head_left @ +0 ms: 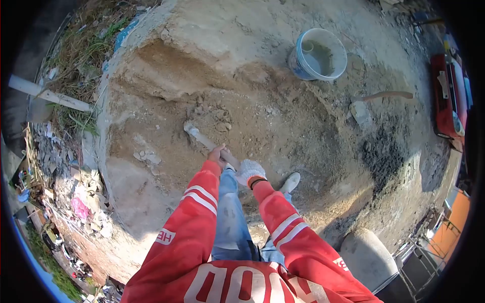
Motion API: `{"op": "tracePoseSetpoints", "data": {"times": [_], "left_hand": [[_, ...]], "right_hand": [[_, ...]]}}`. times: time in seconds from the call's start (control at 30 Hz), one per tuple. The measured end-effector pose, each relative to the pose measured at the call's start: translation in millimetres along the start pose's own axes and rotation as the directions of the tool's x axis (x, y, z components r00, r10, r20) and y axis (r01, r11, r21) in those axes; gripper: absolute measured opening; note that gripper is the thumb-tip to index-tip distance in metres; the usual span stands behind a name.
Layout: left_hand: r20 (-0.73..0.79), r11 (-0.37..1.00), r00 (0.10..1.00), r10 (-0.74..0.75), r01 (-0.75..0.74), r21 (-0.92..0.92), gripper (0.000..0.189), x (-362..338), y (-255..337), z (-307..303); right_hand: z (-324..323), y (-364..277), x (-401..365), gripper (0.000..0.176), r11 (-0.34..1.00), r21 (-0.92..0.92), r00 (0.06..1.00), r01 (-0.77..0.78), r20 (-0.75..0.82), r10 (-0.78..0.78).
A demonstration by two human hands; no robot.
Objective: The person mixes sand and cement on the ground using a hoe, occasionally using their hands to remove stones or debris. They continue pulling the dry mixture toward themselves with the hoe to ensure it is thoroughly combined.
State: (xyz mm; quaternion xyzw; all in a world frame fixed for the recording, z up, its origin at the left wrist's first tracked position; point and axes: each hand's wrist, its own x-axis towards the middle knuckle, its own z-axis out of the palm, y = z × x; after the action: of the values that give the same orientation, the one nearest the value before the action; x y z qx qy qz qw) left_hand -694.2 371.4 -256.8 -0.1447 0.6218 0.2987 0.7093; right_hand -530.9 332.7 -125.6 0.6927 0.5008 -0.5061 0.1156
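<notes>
My bare left hand (217, 155) is wrapped round the pale handle (204, 140) of a long-handled digging tool. My right hand (250, 172), in a white knit glove, grips the same handle nearer my body. The handle slants away to the upper left and ends at a whitish head (190, 128) against the loose soil (214, 118). Soil hides the tool's blade, so I cannot tell its kind. Both hands are closed, in front of my legs, over a shallow dug-out hollow.
A white bucket (300, 65) with greyish liquid stands beyond the hollow. Right of it lies a hoe (361, 114) with a curved wooden handle. A white pipe (65, 99) and rubble edge the left. A red vehicle (444, 98) stands far right; a rounded grey slab (368, 257) is lower right.
</notes>
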Motion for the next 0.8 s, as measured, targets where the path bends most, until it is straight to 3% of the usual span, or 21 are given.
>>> {"op": "tracePoseSetpoints", "data": {"times": [0.03,0.1,0.13,0.17,0.2,0.23,0.27,0.3,0.33,0.37,0.43,0.47,0.53,0.6,0.67,0.73,0.77,0.8], "left_hand": [[-0.022,1.0,1.0,0.013,-0.012,0.021,0.019,0,-15,5],[-0.021,0.999,1.0,-0.013,0.014,0.047,0.021,3,-50,12],[-0.002,0.999,0.999,-0.038,0.038,0.036,0.022,8,-73,20],[0.013,0.99,0.995,-0.094,0.092,0.106,0.022,9,-111,32],[0.047,0.985,0.987,-0.152,0.147,0.09,0.022,6,-150,43],[0.076,0.979,0.978,-0.197,0.192,0.063,0.022,1,-187,52],[0.131,0.953,0.945,-0.301,0.291,0.086,0.02,-17,-243,66],[0.213,0.924,0.901,-0.378,0.355,0.14,0.017,-39,-304,81],[0.204,0.875,0.851,-0.483,0.477,0.083,0.017,-48,-363,88],[0.153,0.843,0.829,-0.538,0.531,0.084,0.018,-72,-409,111],[0.148,0.823,0.81,-0.567,0.549,0.146,0.02,-91,-493,128],[0.159,0.812,0.796,-0.584,0.567,0.142,0.02,-108,-506,139],[0.202,0.732,0.706,-0.679,0.67,0.123,0.02,-155,-500,156],[0.191,0.744,0.72,-0.667,0.658,0.117,0.02,-155,-480,151],[0.232,0.824,0.792,-0.565,0.555,0.111,0.018,-130,-439,136],[-0.018,0.895,0.914,-0.405,0.401,0.194,0.02,-116,-362,143],[0.142,0.941,0.946,-0.29,0.256,0.22,0.024,-60,-333,110],[0.091,0.953,0.969,-0.231,0.206,0.222,0.027,-50,-280,109]], "right_hand": [[-2,39,-23,0.037,0.995,0.051,0.996,-0.085,-0.026,0.086],[-3,111,-84,0.033,0.998,0.025,0.998,0.061,-0.026,-0.06],[-36,137,-133,0.033,0.996,0.063,0.997,-0.069,0.023,0.068],[-14,191,-164,0.036,0.998,0.035,0.994,-0.05,-0.097,0.053],[1,243,-196,0.034,0.971,0.141,0.981,-0.192,-0.005,0.195],[-21,275,-251,0.029,0.964,0.204,0.977,-0.171,-0.089,0.192],[-23,319,-287,0.024,0.96,0.07,0.962,-0.27,-0.018,0.272],[-28,354,-322,0.023,0.921,0.068,0.923,-0.385,-0.002,0.386],[-19,393,-355,0.019,0.891,0.074,0.885,-0.447,-0.106,0.453],[-18,423,-385,0.018,0.836,0.04,0.831,-0.547,-0.092,0.549],[-26,471,-434,0.015,0.733,-0.039,0.732,-0.679,-0.112,0.673],[-27,488,-453,0.013,0.696,-0.065,0.698,-0.715,-0.131,0.704],[-18,509,-464,0.017,0.65,-0.082,0.654,-0.755,-0.16,0.739],[-4,512,-453,0.016,0.675,-0.018,0.664,-0.738,-0.197,0.721],[13,495,-410,0.016,0.741,-0.026,0.732,-0.671,-0.18,0.657],[33,455,-349,0.018,0.853,0.005,0.838,-0.521,-0.183,0.513],[41,425,-310,0.022,0.888,0.068,0.878,-0.455,-0.131,0.46],[57,395,-272,0.024,0.932,0.103,0.925,-0.346,-0.129,0.358]]}}
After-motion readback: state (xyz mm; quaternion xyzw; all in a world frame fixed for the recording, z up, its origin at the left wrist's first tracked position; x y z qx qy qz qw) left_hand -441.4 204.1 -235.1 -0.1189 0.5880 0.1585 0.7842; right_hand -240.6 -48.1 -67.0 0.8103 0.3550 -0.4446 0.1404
